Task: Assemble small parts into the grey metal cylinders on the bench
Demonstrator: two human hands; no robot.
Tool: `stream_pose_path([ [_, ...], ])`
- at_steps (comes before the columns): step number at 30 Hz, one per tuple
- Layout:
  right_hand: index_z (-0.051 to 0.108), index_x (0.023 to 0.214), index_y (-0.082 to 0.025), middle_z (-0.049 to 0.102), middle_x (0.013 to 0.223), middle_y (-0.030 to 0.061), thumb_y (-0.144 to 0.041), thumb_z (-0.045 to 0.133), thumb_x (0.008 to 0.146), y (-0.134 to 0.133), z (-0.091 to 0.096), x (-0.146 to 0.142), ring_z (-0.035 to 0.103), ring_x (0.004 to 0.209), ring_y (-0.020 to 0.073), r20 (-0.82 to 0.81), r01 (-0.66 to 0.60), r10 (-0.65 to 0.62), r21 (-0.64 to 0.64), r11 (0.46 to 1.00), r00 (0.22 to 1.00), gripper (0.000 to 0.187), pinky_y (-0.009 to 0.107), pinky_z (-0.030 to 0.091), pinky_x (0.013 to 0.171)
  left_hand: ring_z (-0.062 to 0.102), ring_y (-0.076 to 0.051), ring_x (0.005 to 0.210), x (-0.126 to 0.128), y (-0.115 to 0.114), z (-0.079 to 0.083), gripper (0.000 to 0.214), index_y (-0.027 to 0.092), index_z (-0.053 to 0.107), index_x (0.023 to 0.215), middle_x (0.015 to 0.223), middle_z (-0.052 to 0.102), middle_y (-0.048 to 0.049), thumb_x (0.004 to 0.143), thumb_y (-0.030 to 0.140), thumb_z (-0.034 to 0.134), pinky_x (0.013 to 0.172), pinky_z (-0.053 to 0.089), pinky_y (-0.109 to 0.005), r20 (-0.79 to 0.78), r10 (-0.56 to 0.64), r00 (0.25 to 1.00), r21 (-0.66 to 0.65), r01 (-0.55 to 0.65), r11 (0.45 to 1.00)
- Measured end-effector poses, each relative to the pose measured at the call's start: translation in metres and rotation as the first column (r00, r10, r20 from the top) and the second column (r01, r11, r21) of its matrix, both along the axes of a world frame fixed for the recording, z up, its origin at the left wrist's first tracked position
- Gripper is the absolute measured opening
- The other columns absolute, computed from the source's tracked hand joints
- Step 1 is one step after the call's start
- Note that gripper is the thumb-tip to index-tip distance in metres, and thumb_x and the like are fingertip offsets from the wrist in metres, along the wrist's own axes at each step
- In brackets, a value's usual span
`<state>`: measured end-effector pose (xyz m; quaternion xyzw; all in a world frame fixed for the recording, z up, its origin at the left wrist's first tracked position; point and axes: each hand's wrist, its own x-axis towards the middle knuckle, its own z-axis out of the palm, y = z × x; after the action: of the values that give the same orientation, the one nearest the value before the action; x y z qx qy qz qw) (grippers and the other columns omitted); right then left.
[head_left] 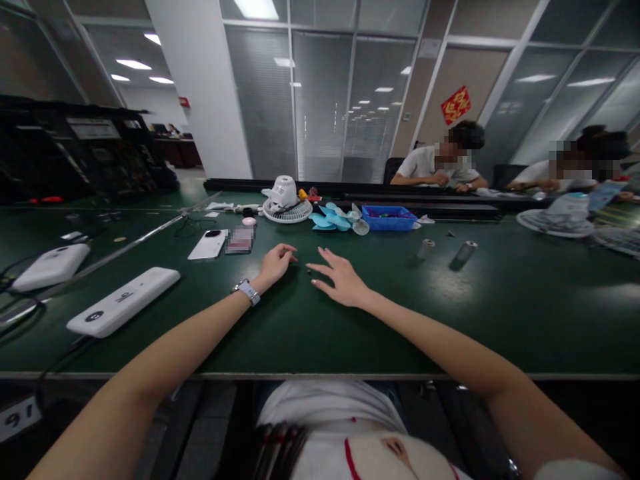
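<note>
My left hand (277, 265), with a watch (247, 291) on its wrist, hovers at or just over the green tabletop (320, 333). Its fingers are loosely bent, and nothing shows in them. To its right, my right hand (343, 277) has its fingers spread and holds nothing. A tiny dark piece (309, 271) lies on the table between the hands, close to the right fingertips; its kind is too small to tell. Beyond the hands are light-blue fan blades (334, 218) and a white fan head (285, 193) on its round grille (287, 212).
A blue tray (390, 220) of small parts stands at the back. Two metal cylinders (426, 249) stand to the right. A white phone (207, 245) and a long white device (124, 303) with a cable lie left. Another fan (567, 212) stands far right, near two seated people.
</note>
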<state>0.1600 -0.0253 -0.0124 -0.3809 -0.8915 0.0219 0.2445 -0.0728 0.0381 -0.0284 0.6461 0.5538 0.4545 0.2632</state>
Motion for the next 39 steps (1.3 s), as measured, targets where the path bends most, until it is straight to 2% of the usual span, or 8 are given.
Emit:
stream_pose_path([
  [4,0.055,0.141,-0.03,0.038,0.156,0.0073,-0.036,0.044,0.101,0.002,-0.009,-0.02,0.033,0.145,0.0277,0.046,-0.048,0.055,-0.145,0.988,0.997,0.042,0.054,0.029,0.115,0.072,-0.021,0.082,0.0,0.0,-0.001,0.025,0.019,0.064,0.1,0.08,0.075,-0.0052,0.084,0.03,0.049,0.077,0.051,-0.031,-0.049,-0.01,0.999,0.003,0.01,1.0],
  [9,0.071,0.121,-0.025,0.068,0.126,0.0052,-0.027,0.052,0.098,0.011,-0.009,-0.015,0.059,0.123,0.0222,-0.024,-0.075,0.073,-0.097,0.992,0.997,0.03,0.043,0.042,0.106,0.071,-0.022,0.083,0.0,0.002,-0.002,0.026,0.019,0.065,0.1,0.081,0.075,-0.0058,0.083,0.03,0.049,0.079,0.051,-0.032,-0.053,-0.006,0.999,0.002,0.006,1.0],
  [15,0.071,0.121,-0.028,0.064,0.133,0.003,-0.033,0.06,0.094,0.009,-0.01,-0.022,0.061,0.12,0.0231,-0.054,0.035,-0.036,-0.01,0.999,0.998,0.029,0.042,0.048,0.099,0.071,-0.021,0.081,-0.001,0.006,-0.005,0.028,0.019,0.066,0.102,0.081,0.075,-0.0058,0.084,0.032,0.049,0.076,0.051,-0.031,-0.07,-0.001,0.998,0.003,0.002,1.0],
  [19,0.076,0.11,-0.03,0.074,0.113,-0.0012,-0.031,0.06,0.094,0.01,-0.012,-0.028,0.067,0.108,0.0202,-0.051,0.041,-0.044,-0.065,0.997,0.998,0.022,0.035,0.05,0.094,0.071,-0.02,0.08,-0.001,0.004,-0.004,0.027,0.018,0.066,0.102,0.081,0.075,-0.0055,0.084,0.031,0.049,0.075,0.051,-0.03,-0.067,0.008,0.998,0.004,-0.007,1.0],
  [25,0.076,0.109,-0.031,0.075,0.109,-0.0017,-0.021,0.057,0.094,0.015,-0.001,0.02,0.069,0.1,0.0195,-0.098,0.116,-0.109,0.066,0.991,0.989,0.026,0.035,0.05,0.09,0.071,-0.02,0.081,0.002,-0.005,0.005,0.025,0.019,0.066,0.101,0.08,0.076,-0.005,0.085,0.028,0.049,0.074,0.05,-0.029,-0.088,0.021,0.996,-0.02,-0.023,1.0],
  [28,0.075,0.113,-0.026,0.074,0.113,0.0038,-0.018,0.053,0.093,0.03,0.014,0.09,0.068,0.101,0.0234,-0.189,0.422,-0.387,0.204,0.883,0.902,0.031,0.037,0.049,0.088,0.071,-0.02,0.081,0.003,-0.007,0.007,0.025,0.018,0.067,0.101,0.081,0.076,-0.0051,0.085,0.028,0.049,0.074,0.05,-0.029,-0.081,0.016,0.997,-0.032,-0.018,0.999],
  [33,0.073,0.114,-0.017,0.073,0.111,0.0132,-0.023,0.047,0.092,0.053,0.023,0.203,0.066,0.099,0.0281,-0.378,0.853,-0.766,0.208,0.478,0.521,0.035,0.038,0.047,0.085,0.071,-0.02,0.081,0.003,-0.005,0.004,0.025,0.018,0.067,0.102,0.081,0.075,-0.0053,0.085,0.027,0.05,0.075,0.05,-0.029,-0.069,0.015,0.997,-0.031,-0.017,0.999],
  [39,0.075,0.109,-0.021,0.074,0.101,0.0113,-0.026,0.05,0.089,0.056,0.006,0.23,0.066,0.088,0.0252,-0.357,0.906,-0.84,0.05,0.42,0.409,0.032,0.036,0.047,0.08,0.071,-0.02,0.081,0.001,-0.002,0.001,0.025,0.019,0.067,0.101,0.081,0.076,-0.0049,0.084,0.029,0.05,0.076,0.051,-0.029,-0.076,0.001,0.997,-0.021,-0.002,1.0],
])
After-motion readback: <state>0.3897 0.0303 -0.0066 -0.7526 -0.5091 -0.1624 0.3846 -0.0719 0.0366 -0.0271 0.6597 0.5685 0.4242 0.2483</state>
